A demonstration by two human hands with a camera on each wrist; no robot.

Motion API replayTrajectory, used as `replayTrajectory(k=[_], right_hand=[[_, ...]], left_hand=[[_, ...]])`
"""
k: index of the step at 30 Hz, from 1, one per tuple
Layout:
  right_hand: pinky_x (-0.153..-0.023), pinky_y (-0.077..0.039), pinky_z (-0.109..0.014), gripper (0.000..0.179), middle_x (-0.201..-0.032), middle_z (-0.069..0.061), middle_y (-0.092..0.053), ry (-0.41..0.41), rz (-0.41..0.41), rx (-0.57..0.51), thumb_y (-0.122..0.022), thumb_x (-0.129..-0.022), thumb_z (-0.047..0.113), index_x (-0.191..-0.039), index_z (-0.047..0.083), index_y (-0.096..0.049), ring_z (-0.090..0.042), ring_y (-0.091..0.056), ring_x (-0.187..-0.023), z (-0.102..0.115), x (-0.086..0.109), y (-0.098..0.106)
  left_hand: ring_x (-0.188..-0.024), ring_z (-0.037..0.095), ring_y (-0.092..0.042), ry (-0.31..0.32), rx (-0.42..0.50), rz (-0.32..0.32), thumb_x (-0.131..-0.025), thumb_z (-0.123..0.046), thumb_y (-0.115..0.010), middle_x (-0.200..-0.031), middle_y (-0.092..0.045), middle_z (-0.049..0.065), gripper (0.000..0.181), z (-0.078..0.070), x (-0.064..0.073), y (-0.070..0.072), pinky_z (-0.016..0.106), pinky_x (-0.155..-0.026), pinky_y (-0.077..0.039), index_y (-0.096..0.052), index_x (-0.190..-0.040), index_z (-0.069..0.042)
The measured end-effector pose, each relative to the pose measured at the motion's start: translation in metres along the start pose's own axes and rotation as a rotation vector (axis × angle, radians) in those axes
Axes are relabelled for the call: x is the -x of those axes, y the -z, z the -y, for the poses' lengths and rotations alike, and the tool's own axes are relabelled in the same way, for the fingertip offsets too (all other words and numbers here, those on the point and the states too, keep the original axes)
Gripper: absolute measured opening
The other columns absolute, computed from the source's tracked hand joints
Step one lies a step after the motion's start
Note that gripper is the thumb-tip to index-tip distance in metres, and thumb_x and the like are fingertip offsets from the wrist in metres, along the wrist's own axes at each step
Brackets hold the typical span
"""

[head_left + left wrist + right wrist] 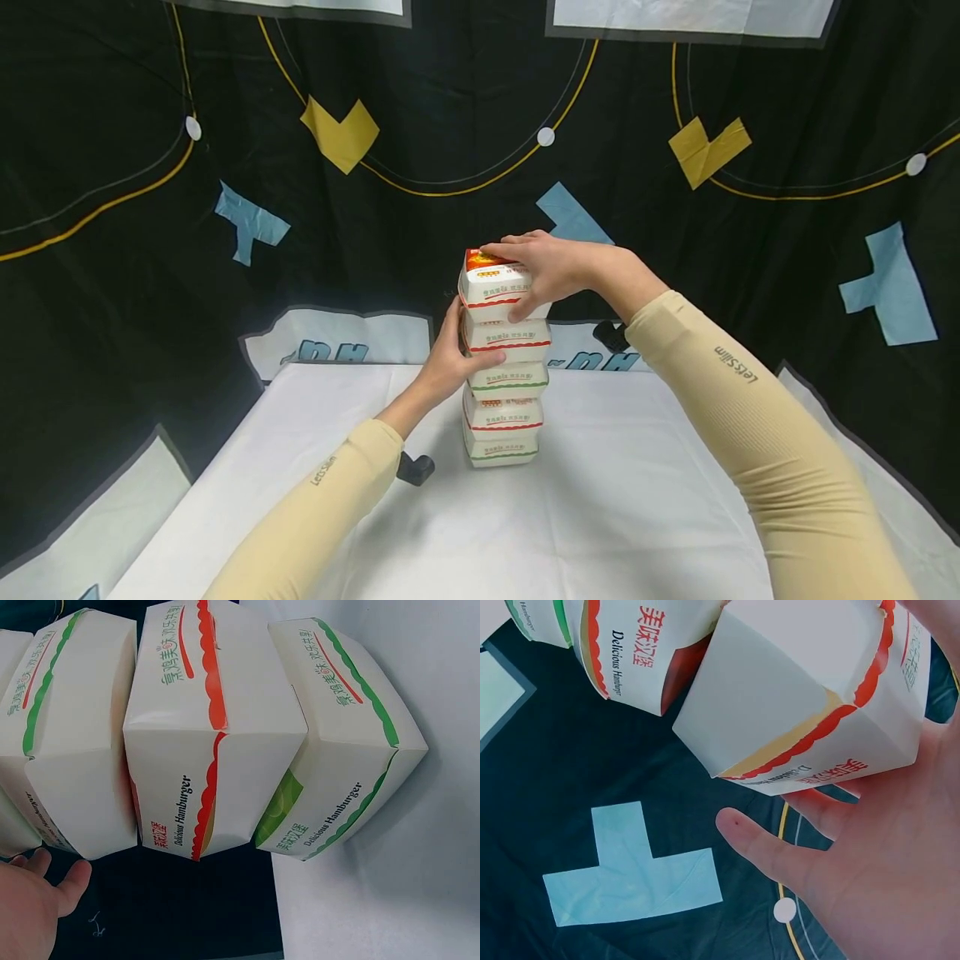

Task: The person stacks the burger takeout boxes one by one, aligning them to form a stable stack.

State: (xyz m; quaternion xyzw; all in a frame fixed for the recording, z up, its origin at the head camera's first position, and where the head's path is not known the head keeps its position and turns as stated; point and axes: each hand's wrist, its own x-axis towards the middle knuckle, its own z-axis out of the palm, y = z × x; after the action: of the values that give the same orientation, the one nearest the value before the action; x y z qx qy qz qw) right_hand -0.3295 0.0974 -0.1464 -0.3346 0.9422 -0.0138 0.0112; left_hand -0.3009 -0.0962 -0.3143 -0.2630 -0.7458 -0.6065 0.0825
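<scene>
Several white hamburger boxes with red or green scalloped stripes stand in one upright stack. My right hand grips the red-striped top hamburger box, fingers over its lid and thumb down its front. In the right wrist view, that top box sits at an angle to the red-striped box under it. Lower down, my left hand holds the stack's left side. Its thumb lies across the front where the second box meets the green-striped third box. Fingertips show at the third box's rear edge.
A white cloth covers the table, with the bottom hamburger box standing on it. Black cloth hangs behind, carrying yellow and blue patches. Black wrist-camera parts jut out by the left sleeve.
</scene>
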Motion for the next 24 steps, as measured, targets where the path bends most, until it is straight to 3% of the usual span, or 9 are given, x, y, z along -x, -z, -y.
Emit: replayTrajectory(k=[5, 12, 18, 24], right_hand=[[-0.101, -0.049, -0.045, 0.1, -0.167, -0.005, -0.021, -0.001, 0.0, -0.006, -0.084, -0.079, 0.039, -0.16, 0.032, -0.025, -0.029, -0.02, -0.145, -0.001, -0.002, -0.003], [-0.1, -0.05, -0.045, 0.099, -0.167, -0.006, -0.021, 0.01, -0.017, -0.005, -0.083, -0.079, 0.039, -0.16, 0.031, -0.027, -0.03, -0.02, -0.145, 0.001, -0.003, -0.003], [-0.1, -0.051, -0.046, 0.099, -0.168, -0.007, -0.017, 0.002, -0.027, -0.007, -0.083, -0.079, 0.041, -0.16, 0.032, -0.026, -0.031, -0.018, -0.147, 0.001, -0.002, -0.001], [-0.103, -0.049, -0.049, 0.1, -0.169, -0.007, -0.015, -0.001, -0.04, -0.021, -0.083, -0.079, 0.043, -0.16, 0.032, -0.026, -0.032, -0.015, -0.149, -0.002, 0.001, 0.0]], left_hand=[[-0.138, 0.027, -0.041, -0.006, 0.017, -0.008, -0.088, -0.015, -0.075, -0.155, -0.033, 0.009, 0.106, 0.011, -0.001, 0.001, 0.052, -0.112, -0.04, 0.001, -0.161, -0.023], [-0.139, 0.026, -0.036, -0.014, -0.013, -0.043, -0.088, -0.023, -0.077, -0.157, -0.028, 0.002, 0.107, 0.041, -0.01, 0.003, 0.052, -0.113, -0.038, 0.001, -0.16, -0.038], [-0.144, 0.022, -0.029, 0.006, -0.035, -0.064, -0.084, -0.037, -0.08, -0.16, -0.022, -0.001, 0.111, 0.042, -0.01, 0.004, 0.056, -0.115, -0.034, 0.001, -0.161, -0.035], [-0.149, 0.022, -0.023, 0.023, -0.056, -0.075, -0.084, -0.037, -0.079, -0.163, -0.018, 0.001, 0.112, 0.042, -0.009, 0.005, 0.058, -0.118, -0.03, 0.001, -0.161, -0.031]])
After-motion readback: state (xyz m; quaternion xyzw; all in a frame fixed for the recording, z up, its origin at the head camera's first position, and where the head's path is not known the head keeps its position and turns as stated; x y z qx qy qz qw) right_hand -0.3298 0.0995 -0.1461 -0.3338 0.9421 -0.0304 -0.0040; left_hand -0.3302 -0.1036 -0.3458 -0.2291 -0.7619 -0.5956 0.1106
